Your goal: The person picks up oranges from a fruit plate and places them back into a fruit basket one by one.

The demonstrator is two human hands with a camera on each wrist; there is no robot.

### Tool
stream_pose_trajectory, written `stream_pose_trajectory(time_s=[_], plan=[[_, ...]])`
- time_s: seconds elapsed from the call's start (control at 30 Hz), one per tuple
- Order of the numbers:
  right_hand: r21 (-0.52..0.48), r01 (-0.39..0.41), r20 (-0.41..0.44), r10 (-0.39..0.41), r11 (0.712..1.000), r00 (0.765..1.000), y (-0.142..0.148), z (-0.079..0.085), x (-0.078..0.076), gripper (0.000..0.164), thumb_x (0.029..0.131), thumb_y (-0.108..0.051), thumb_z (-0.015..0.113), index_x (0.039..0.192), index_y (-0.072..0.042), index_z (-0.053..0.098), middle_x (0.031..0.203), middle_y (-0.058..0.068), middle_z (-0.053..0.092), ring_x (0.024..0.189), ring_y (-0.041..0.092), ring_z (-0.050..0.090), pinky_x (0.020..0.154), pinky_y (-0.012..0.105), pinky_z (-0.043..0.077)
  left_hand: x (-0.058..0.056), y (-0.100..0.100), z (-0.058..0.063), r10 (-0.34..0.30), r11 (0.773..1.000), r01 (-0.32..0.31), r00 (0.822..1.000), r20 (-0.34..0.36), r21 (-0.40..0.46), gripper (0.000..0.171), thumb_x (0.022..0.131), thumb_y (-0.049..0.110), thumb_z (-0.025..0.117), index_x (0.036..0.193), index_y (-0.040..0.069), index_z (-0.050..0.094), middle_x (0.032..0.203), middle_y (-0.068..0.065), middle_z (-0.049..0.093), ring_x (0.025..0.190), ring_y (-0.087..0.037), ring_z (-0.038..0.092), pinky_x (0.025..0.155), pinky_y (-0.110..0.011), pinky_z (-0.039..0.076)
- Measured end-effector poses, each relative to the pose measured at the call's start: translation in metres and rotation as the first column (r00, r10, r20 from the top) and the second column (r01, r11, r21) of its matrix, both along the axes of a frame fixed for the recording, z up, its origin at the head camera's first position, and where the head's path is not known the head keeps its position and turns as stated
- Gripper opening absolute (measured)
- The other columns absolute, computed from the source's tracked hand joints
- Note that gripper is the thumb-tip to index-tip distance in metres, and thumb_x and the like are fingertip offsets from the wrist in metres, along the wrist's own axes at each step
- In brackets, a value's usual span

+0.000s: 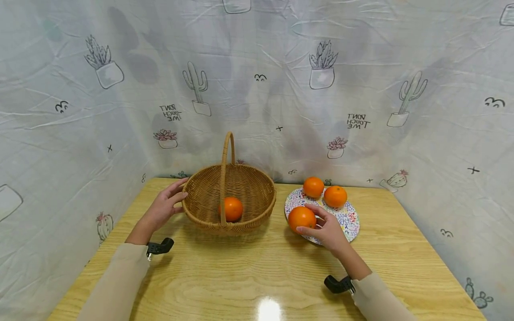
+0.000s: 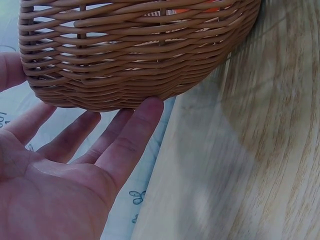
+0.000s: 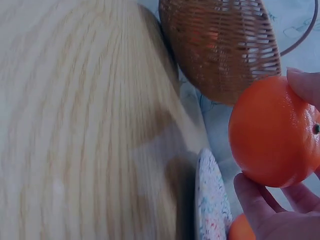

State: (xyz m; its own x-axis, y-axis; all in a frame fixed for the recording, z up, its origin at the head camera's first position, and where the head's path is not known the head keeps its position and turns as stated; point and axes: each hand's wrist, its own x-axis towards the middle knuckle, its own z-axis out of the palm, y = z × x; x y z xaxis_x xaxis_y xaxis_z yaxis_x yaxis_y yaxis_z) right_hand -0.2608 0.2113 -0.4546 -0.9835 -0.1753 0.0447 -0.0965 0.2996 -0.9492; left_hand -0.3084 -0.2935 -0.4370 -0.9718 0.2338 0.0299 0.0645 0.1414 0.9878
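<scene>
Behind the basket handle, an orange sits partly hidden.

Seen from the head camera, a narrow strip of bare table between the wicker basket and the plate lets a hand pass toward twelve o'clock, up to the printed sheet. On the plate, room lies at three; two oranges block eleven and one, and the right hand, with its held orange, obstructs five through nine. The handle arches over the basket from twelve to six, leaving openings either side, though another orange occupies space near six. The left hand bars the rim at nine.
</scene>
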Motion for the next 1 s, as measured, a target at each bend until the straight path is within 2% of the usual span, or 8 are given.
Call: stream_pose_trajectory(time_s=[0.23,0.5,0.77,1.0], plan=[[-0.074,-0.031,-0.017,0.029,0.997,0.999,-0.006,0.007,0.006,0.074,0.086,-0.016,0.085,0.150,-0.008,0.051,0.147,0.016,0.054,0.119,0.031,0.065,0.091,0.021,0.057,0.001,-0.001,0.002,-0.001,1.000,0.001,1.000,0.004,0.001,0.066,0.109,0.034,0.050,0.166,0.020,0.019,0.168,-0.021,0.021,0.147,-0.046,0.034,0.092,-0.030,0.059],[-0.113,-0.066,-0.058,0.059,0.991,0.997,-0.010,0.019,0.011,0.070,0.086,-0.012,0.084,0.148,-0.012,0.053,0.145,0.015,0.055,0.110,0.016,0.067,0.090,0.023,0.058,0.001,-0.001,0.002,-0.007,1.000,0.007,1.000,0.011,-0.004,0.065,0.110,0.034,0.049,0.166,0.021,0.019,0.168,-0.020,0.022,0.147,-0.044,0.035,0.094,-0.030,0.059],[-0.103,-0.086,-0.092,0.076,0.991,0.993,-0.018,0.033,0.015,0.068,0.085,-0.014,0.085,0.147,-0.013,0.055,0.144,0.017,0.056,0.117,0.035,0.065,0.089,0.026,0.060,0.002,0.000,0.003,-0.001,1.000,0.001,1.000,0.002,-0.008,0.065,0.110,0.031,0.049,0.166,0.020,0.019,0.168,-0.021,0.021,0.147,-0.047,0.034,0.093,-0.030,0.059],[-0.109,-0.103,-0.120,0.090,0.989,0.989,-0.023,0.044,0.013,0.066,0.085,-0.014,0.085,0.145,-0.016,0.057,0.144,0.013,0.058,0.115,0.031,0.067,0.088,0.029,0.061,0.003,0.000,0.003,-0.001,1.000,0.001,1.000,0.004,-0.009,0.067,0.110,0.031,0.049,0.166,0.018,0.017,0.168,-0.022,0.020,0.148,-0.047,0.033,0.094,-0.031,0.059]])
